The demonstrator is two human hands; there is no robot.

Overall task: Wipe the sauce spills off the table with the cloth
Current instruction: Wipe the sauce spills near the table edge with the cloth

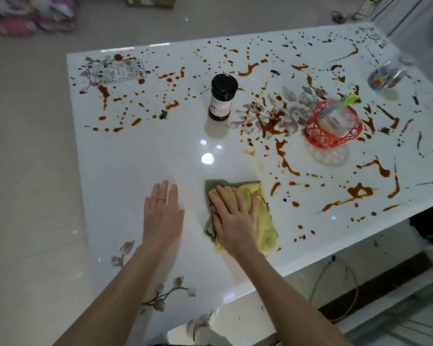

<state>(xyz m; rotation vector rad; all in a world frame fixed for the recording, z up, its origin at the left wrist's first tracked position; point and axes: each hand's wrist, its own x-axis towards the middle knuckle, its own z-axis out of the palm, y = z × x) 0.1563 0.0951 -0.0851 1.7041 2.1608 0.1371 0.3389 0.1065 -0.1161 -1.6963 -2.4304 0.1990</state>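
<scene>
Cloth (266, 221) is lying flat on the near part of the bench (140, 158), pinned under the right hand (235, 216). The fingers are straight and spread across it with the palm pressing down, so it's a flat press, not a pinch. The left hand (163, 213) rests on bare bench just beside it, fingers straight and together, holding nothing. Looks like it's bracing.

I'd call this the wiping step proper, and fairly early. The patch around the hands looks clean and glossy, but sauce spills (360, 192) cover the far side and the whole right half. The closest ones sit just right of the cloth, so the next move is probably a firm sweep that way. The thicker blobs will likely smear, so I'd turn the cloth to a fresh face now and then. The jar (222, 97) and the red basket (334, 126) stand among the spills and will need lifting or wiping around.

Materials:
- **Cloth:** looks soft and nappy, yellow with a grey-green edge, a bit bunched up.
- **Bench:** white, hard and shiny, with ceiling lights reflecting off it. It also has printed flowers that aren't spills.
- **Sauce:** reddish-brown drops, streaks and thicker puddles, with darker specks at the far right.
- **Jar:** dark and round, with a black lid and a pale label.
- **Basket:** open lattice, plastic by the look of it. Can't tell what's inside.
</scene>
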